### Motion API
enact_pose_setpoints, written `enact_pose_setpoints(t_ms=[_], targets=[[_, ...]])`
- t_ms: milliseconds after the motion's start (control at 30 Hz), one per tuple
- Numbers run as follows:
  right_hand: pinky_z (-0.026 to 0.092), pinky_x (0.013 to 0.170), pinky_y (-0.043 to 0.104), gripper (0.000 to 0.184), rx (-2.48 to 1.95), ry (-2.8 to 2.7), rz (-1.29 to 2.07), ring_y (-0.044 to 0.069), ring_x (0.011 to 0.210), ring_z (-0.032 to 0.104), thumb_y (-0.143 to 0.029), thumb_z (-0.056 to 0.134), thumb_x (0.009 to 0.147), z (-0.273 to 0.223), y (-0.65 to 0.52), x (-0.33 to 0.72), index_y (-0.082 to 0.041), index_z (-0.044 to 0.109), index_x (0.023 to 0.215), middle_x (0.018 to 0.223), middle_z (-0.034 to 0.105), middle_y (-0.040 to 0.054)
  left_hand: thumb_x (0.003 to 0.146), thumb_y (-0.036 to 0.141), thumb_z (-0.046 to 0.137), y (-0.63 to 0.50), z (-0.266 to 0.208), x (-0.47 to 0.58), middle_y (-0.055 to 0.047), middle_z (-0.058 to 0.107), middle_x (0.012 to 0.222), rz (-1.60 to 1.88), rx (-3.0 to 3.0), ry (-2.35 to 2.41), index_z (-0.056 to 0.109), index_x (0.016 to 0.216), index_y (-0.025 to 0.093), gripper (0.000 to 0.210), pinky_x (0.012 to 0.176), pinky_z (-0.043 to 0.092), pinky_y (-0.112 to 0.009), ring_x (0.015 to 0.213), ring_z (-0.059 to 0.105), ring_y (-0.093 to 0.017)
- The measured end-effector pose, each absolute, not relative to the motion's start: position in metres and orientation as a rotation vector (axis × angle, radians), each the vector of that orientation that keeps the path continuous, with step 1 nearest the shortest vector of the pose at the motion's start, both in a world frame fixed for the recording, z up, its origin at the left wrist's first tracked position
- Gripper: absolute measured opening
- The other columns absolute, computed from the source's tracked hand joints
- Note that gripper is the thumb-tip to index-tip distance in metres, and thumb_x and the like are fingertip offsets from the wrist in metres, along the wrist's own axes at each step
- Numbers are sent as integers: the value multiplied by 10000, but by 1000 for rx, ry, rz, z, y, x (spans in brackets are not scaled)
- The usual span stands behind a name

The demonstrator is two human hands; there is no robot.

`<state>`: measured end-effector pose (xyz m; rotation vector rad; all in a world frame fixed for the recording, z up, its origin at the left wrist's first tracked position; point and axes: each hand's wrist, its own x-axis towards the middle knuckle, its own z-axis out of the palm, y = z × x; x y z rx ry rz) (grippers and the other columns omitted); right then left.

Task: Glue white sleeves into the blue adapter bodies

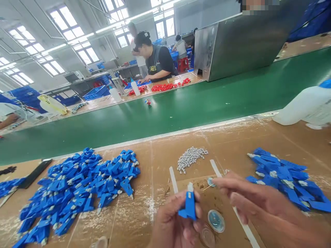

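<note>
My left hand (178, 215) is closed around a blue plastic part (190, 205) with a whitish piece at its upper end, held upright over the table. To its right, my right hand (261, 203) is stretched out, somewhat blurred, with nothing visible in its fingers. Its fingertips are close to a small clear, bluish dish (211, 182), beside which lies a thin stick (206, 188); I cannot tell whether they touch. Below, between the hands, a round clear dish (216, 220) contains bluish liquid. Another round clear piece (207, 236) overlaps the area just beneath it.
Blue parts form a large pile (85, 186) on the left and a smaller pile (287, 179) on the right. Small grey pieces (191, 158) lie ahead. Beyond runs a green conveyor belt (165, 119); a white jug (305, 105) stands right. A co-worker (157, 62) sits opposite, behind red parts (165, 86).
</note>
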<state>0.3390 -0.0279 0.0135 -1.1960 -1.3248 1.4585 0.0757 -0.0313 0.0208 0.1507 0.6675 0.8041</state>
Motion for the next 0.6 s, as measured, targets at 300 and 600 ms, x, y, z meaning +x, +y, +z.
enact_pose_setpoints(t_ms=[300,600], targets=[[375,486,219,550,-873,-1295,1836,115,605,536,-677,647,1083,24,-23,274,-173,775,903,773,655,21,872,367,947,-47,-2,90,-57,758,774,817,140,385,869,987,72,327,438,403,-93,516,625,-39],[451,688,306,558,-1037,-1456,1676,174,710,593,-720,664,1045,11,-31,253,-196,779,891,748,621,7,922,610,859,-55,-14,88,1,613,640,890,523,724,853,960,100,511,421,344,-126,421,395,-8]])
